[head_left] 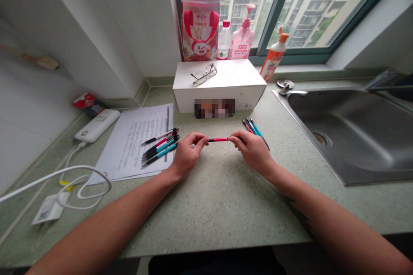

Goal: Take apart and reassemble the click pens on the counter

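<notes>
A red pen [221,139] with a black grip stretches level between my two hands, above the green speckled counter [213,206]. My left hand [190,150] pinches its black end, and my right hand [250,148] pinches the opposite end. Both tips are hidden by the fingers. Left of my left hand, several pens [160,148] in blue, red and white with black grips lie side by side on printed sheets [129,146]. Just behind my right hand rests a smaller group of pens [254,126], blue and red, partly covered by that hand.
A white box [222,77] carrying glasses [204,74] stands behind my hands. Behind it are a red bag [200,30], a bottle [223,41] and a pink pump bottle [242,36]. An orange bottle [273,58] leans near the sink [355,137]. At left lie a power bank [97,125] and charger [50,207].
</notes>
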Tool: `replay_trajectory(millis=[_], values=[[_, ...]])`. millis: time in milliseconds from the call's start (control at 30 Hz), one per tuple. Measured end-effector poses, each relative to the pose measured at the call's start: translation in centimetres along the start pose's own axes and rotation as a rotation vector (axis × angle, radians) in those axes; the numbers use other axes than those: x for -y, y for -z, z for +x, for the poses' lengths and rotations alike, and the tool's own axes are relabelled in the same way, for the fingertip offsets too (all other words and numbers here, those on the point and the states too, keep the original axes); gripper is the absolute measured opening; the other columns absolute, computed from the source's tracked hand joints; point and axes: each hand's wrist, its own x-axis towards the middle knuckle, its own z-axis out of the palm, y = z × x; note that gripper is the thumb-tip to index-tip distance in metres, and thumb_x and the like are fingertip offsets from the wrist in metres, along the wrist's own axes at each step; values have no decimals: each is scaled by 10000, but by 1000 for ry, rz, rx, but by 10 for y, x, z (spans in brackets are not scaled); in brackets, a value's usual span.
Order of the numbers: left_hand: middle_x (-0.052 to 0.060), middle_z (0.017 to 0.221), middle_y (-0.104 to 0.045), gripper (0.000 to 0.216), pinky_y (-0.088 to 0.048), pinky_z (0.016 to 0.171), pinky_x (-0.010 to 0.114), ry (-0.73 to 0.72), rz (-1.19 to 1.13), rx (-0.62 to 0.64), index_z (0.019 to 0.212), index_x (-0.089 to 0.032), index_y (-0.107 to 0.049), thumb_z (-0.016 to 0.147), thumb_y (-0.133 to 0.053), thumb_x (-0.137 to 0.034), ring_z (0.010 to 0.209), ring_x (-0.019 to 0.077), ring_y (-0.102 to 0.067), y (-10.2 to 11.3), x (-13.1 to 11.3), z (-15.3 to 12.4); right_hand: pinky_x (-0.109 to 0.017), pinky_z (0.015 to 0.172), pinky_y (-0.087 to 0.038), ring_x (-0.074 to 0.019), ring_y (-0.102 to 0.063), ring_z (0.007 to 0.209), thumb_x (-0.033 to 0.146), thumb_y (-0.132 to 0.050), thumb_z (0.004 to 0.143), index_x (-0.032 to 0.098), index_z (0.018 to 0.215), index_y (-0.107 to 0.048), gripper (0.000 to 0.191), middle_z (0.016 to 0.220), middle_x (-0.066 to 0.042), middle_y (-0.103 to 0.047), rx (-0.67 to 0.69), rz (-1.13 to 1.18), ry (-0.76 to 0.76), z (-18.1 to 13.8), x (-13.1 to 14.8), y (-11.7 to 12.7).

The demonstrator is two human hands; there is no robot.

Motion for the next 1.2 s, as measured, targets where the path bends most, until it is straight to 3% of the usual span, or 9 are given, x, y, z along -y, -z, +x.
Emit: replay_trajectory(millis=[167, 367, 467, 533, 633, 733, 800, 1000, 1200], values=[[41, 852, -718, 141, -520, 732, 299, -151, 91, -59, 921, -176, -713, 908, -704, -315, 764, 165, -643, 2, 1, -1, -280, 570, -375, -140, -535, 559, 548, -516, 967, 198, 815, -672, 412, 629, -4, -621, 12, 59, -50, 1, 2, 1], [33, 834, -699, 51, -523, 748, 307, -440, 207, -108, 929, -181, -693, 918, -700, -230, 789, 165, -628, 5, -7, -3, -265, 520, -366, -114, -475, 480, 549, -536, 929, 209, 657, -587, 438, 526, 25, -557, 111, 255, -188, 5, 1, 3], [35, 847, -715, 28, -521, 771, 314, -519, 243, -111, 943, -184, -691, 923, -688, -205, 820, 173, -632, 5, -11, -5, -267, 505, -376, -115, -467, 461, 580, -536, 915, 201, 700, -613, 442, 507, 34, -540, 166, 350, -243, 5, -2, 2], [40, 867, -717, 62, -520, 766, 309, -469, 240, -108, 959, -182, -693, 924, -688, -233, 807, 169, -632, 4, -10, -6, -266, 497, -375, -114, -470, 465, 585, -543, 913, 198, 704, -614, 445, 515, 32, -541, 151, 356, -247, 5, -3, 1], [46, 880, -724, 141, -522, 763, 305, -251, 170, -69, 997, -174, -694, 949, -648, -299, 773, 160, -647, 1, -6, -5, -262, 506, -389, -112, -504, 507, 553, -582, 910, 193, 728, -630, 407, 587, 18, -576, 62, 324, -213, 4, -3, 0], [35, 819, -736, 189, -520, 758, 304, -58, 59, -8, 999, -166, -694, 977, -592, -324, 763, 167, -673, 0, -3, -2, -264, 522, -426, -122, -554, 566, 508, -634, 898, 190, 916, -692, 324, 707, 2, -622, -13, 362, -174, 4, -3, 1], [31, 803, -740, 180, -518, 744, 302, -5, 35, 17, 995, -166, -702, 968, -598, -310, 763, 172, -681, 0, -2, 0, -269, 536, -447, -130, -580, 608, 475, -657, 895, 193, 996, -697, 302, 770, -13, -643, -45, 384, -142, 4, -3, 2], [43, 898, -754, 149, -519, 831, 346, -102, 181, 91, 1034, -196, -740, 943, -627, -230, 871, 201, -681, 2, -2, 2, -279, 564, -474, -141, -618, 666, 373, -658, 905, 198, 1096, -667, 260, 854, -33, -671, -28, 393, -78, 3, -5, 2], [54, 934, -756, 129, -513, 829, 355, -207, 241, 72, 1025, -198, -745, 942, -649, -220, 888, 210, -667, 2, -1, 0, -273, 514, -437, -140, -584, 608, 439, -608, 923, 176, 972, -691, 281, 735, -31, -660, -16, 379, -119, 4, -2, 3]])
